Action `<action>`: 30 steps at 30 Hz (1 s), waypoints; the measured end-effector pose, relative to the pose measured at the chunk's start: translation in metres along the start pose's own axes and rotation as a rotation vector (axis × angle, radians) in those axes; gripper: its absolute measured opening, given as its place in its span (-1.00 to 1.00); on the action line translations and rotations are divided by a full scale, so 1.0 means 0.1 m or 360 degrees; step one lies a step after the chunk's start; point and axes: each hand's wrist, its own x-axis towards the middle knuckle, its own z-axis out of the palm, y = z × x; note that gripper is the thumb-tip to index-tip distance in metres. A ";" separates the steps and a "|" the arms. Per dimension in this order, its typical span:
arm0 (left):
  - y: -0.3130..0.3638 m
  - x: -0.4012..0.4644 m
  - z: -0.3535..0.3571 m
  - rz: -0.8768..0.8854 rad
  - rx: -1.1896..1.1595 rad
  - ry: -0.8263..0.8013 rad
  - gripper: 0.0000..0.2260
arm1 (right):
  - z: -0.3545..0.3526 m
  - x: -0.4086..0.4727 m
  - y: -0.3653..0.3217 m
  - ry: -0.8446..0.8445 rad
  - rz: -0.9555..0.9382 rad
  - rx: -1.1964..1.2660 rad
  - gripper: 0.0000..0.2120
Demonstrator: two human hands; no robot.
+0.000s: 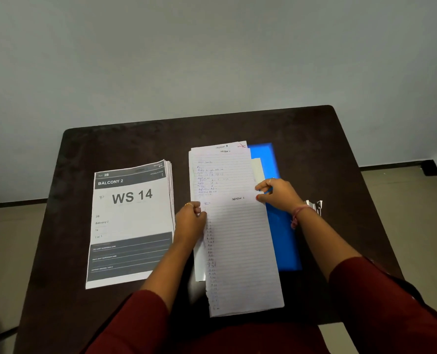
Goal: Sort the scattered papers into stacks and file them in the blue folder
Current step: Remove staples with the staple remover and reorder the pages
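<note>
A stack of printed sheets [131, 221], topped by a page reading "WS 14", lies on the left of the dark table [314, 149]. To its right, a pile of lined handwritten papers [222, 172] lies over the blue folder [283, 238], whose right side shows. The top lined sheet [240, 251] is shifted toward me. My left hand [190, 221] pinches that sheet's left edge. My right hand [278, 194] pinches its right edge.
A metal binder clip [314, 206] lies on the table just behind my right wrist. The table stands against a pale wall, with floor visible on both sides. Bare tabletop shows behind the papers and at the far left.
</note>
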 end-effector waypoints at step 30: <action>-0.10 -0.32 -0.16 0.1217 0.0828 0.0200 -0.84 | -0.36 -0.71 0.04 -0.0724 -0.0131 0.0947 -0.85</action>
